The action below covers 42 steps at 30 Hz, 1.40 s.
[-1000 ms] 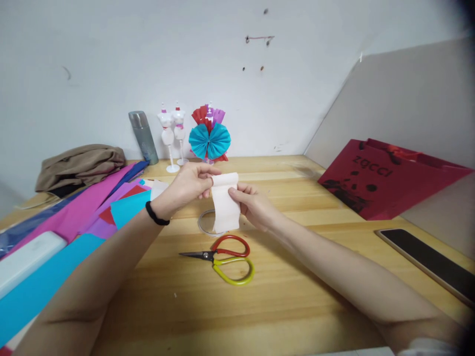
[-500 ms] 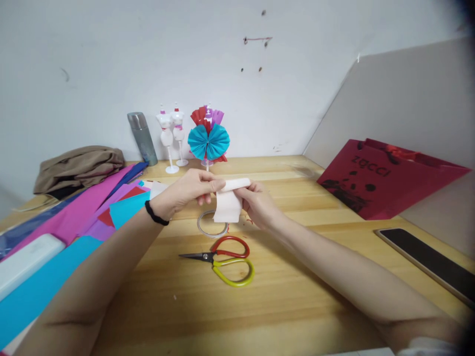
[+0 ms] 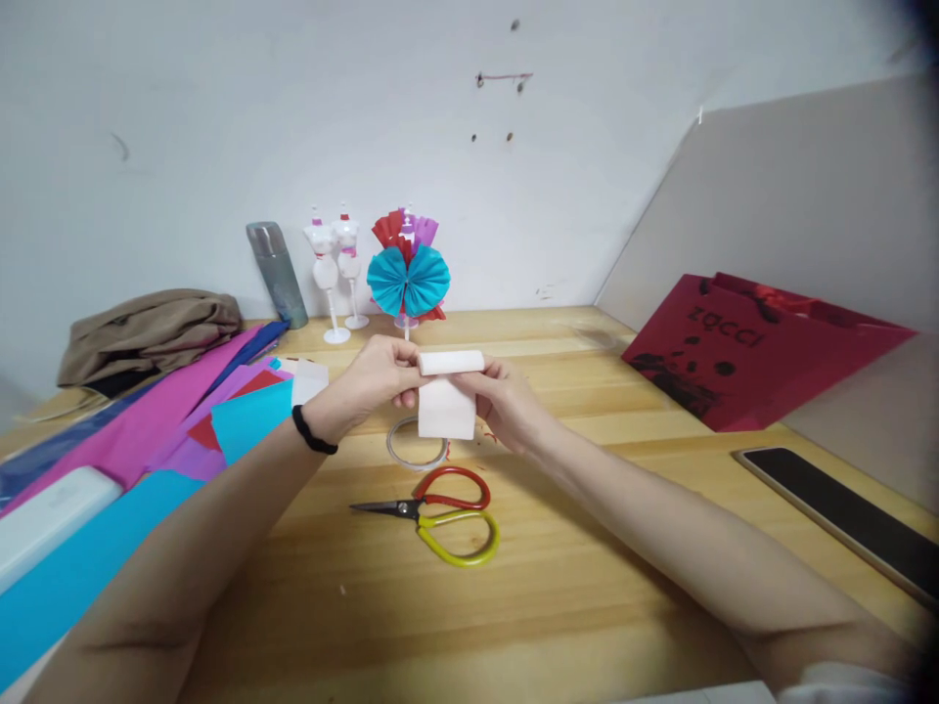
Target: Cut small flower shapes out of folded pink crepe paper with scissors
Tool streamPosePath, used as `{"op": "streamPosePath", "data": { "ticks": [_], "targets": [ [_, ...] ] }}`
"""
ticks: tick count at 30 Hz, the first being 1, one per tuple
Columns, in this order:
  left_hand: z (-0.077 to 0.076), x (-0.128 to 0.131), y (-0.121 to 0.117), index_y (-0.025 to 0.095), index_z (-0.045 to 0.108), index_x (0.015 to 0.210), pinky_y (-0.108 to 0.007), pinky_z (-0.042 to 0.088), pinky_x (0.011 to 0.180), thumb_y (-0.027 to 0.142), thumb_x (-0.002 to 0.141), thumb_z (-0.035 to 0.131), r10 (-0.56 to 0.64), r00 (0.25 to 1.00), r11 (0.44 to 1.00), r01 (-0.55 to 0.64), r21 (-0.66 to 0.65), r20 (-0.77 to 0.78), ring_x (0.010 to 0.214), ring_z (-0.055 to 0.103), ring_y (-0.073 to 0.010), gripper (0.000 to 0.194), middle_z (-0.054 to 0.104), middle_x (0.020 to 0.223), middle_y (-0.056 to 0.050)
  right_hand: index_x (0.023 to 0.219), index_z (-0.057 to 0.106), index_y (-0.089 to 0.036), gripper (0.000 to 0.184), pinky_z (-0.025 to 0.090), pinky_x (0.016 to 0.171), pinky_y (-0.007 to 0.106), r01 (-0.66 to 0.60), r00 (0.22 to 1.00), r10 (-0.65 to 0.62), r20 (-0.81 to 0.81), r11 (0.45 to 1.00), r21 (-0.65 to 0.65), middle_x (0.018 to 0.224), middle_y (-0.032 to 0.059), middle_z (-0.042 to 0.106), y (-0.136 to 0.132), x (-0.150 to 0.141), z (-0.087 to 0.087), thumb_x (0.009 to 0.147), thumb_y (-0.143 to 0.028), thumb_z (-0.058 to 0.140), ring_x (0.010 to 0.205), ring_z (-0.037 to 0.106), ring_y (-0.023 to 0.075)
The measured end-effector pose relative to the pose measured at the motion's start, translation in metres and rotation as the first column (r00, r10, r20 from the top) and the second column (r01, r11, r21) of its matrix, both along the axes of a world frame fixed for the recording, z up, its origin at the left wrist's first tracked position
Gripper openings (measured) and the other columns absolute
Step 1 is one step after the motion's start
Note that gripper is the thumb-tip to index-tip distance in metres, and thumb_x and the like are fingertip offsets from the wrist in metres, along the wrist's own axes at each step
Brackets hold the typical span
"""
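Observation:
Between my two hands hangs a pale piece of paper [image 3: 447,409], its upper edge folded over into a narrow band. My left hand [image 3: 380,375] pinches the left end of the fold; a black band circles that wrist. At the right end, the fingers of my right hand [image 3: 506,399] are closed on the same paper, thumb in front. Under the paper, a pale ring-shaped roll [image 3: 400,458] lies on the table, partly covered. Closer to me lie scissors [image 3: 421,509] with one red and one yellow handle, blades pointing left.
Coloured paper sheets [image 3: 253,422] and a brown cloth [image 3: 151,332] lie at left. Behind stand a grey flask [image 3: 277,279], two white mannequin stands [image 3: 327,274] and another dressed in pleated blue paper [image 3: 408,282]. A red bag [image 3: 740,357] and phone [image 3: 843,518] are at right.
The pale paper has turned from a slant to nearly level, its folded edge now facing me straight. Both hands keep their hold. The whole view has shifted slightly.

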State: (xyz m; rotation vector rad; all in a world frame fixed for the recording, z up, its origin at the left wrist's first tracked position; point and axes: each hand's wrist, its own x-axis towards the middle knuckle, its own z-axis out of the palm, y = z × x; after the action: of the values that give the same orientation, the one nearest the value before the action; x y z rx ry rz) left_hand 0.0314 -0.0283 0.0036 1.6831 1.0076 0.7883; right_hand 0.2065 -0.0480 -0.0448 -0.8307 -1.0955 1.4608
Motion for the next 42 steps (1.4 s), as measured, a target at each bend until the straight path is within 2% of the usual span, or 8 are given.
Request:
{"op": "streamPosePath", "data": {
  "ticks": [11,16,20,26,32,38,40,42],
  "targets": [
    [-0.002,-0.001,0.002,0.010,0.069,0.079,-0.015,0.039,0.043,0.014,0.066,0.072,-0.049,0.995,0.997,0.054,-0.048,0.083,0.044,0.054,-0.0064,0.014,0.063,0.056,0.000,0.076,0.074,-0.016,0.027,0.052,0.062,0.029,0.019,1.000,-0.019,0.001,1.000,-0.025,0.072,0.0040,0.076,0.001,-0.003,-0.001,0.052,-0.026,0.084,0.061,0.067,0.0175],
    [0.000,-0.001,0.002,0.010,0.075,0.083,-0.017,0.041,0.047,0.008,0.063,0.068,-0.056,0.996,0.997,0.052,0.053,0.074,0.047,0.054,-0.0072,0.021,0.064,0.058,0.000,0.069,0.068,-0.019,0.029,0.046,0.055,0.026,0.085,0.996,-0.085,-0.018,0.996,0.010,0.060,-0.0027,0.067,0.004,-0.004,-0.003,0.049,-0.025,0.086,0.053,0.058,0.0132],
    [0.005,-0.003,0.000,0.012,0.077,0.094,-0.021,0.049,0.058,0.012,0.061,0.074,-0.117,0.989,0.989,0.107,0.100,0.092,0.063,0.063,-0.0118,0.034,0.071,0.073,-0.002,0.072,0.068,-0.022,0.025,0.050,0.062,0.028,0.162,0.982,-0.181,0.058,0.958,0.238,0.072,-0.0009,0.070,0.003,0.003,-0.001,0.057,-0.032,0.086,0.063,0.061,0.0154],
    [0.005,-0.006,0.004,0.011,0.076,0.088,-0.021,0.047,0.057,0.019,0.066,0.074,-0.164,0.986,0.979,0.162,0.123,0.003,0.060,0.059,-0.0101,0.023,0.070,0.071,-0.003,0.080,0.076,-0.025,0.006,0.053,0.076,0.035,0.136,0.906,-0.348,0.240,0.777,0.614,0.086,0.0031,0.076,-0.004,0.017,0.007,0.075,-0.028,0.074,0.079,0.067,0.0208],
    [0.000,-0.005,0.006,0.010,0.074,0.104,-0.024,0.051,0.065,0.021,0.071,0.072,-0.118,0.991,0.945,0.133,0.298,-0.066,0.073,0.065,-0.0147,0.035,0.075,0.088,-0.008,0.072,0.071,-0.021,0.017,0.052,0.067,0.032,0.176,0.949,-0.258,0.182,0.910,0.374,0.070,0.0014,0.072,0.009,0.013,0.007,0.062,-0.032,0.081,0.071,0.065,0.0191],
    [-0.013,-0.001,0.004,0.021,0.074,0.111,-0.036,0.051,0.089,0.020,0.087,0.060,-0.047,0.983,0.563,0.172,0.808,-0.177,0.107,0.065,-0.0226,0.027,0.073,0.118,-0.010,0.067,0.066,-0.017,0.027,0.045,0.054,0.024,0.064,0.979,-0.087,0.184,0.989,0.130,0.061,-0.0021,0.066,0.009,0.007,0.004,0.051,-0.029,0.085,0.055,0.057,0.0121],
    [-0.012,0.000,0.000,0.020,0.076,0.096,-0.034,0.051,0.084,0.024,0.088,0.061,-0.063,0.990,0.599,0.138,0.789,-0.125,0.097,0.067,-0.0213,0.018,0.076,0.105,-0.008,0.065,0.064,-0.017,0.029,0.045,0.053,0.023,0.008,0.980,-0.027,0.197,0.995,0.097,0.059,-0.0027,0.065,0.005,0.005,0.003,0.051,-0.029,0.086,0.052,0.056,0.0113],
    [-0.007,0.001,-0.005,0.016,0.074,0.080,-0.027,0.048,0.066,0.029,0.088,0.060,-0.013,0.999,0.752,0.039,0.659,-0.045,0.075,0.065,-0.0169,0.021,0.073,0.079,-0.005,0.067,0.065,-0.017,0.029,0.046,0.053,0.024,-0.048,0.979,0.033,0.203,0.996,0.070,0.060,-0.0016,0.066,0.002,0.003,0.002,0.053,-0.031,0.086,0.053,0.058,0.0122]
  ]
}}
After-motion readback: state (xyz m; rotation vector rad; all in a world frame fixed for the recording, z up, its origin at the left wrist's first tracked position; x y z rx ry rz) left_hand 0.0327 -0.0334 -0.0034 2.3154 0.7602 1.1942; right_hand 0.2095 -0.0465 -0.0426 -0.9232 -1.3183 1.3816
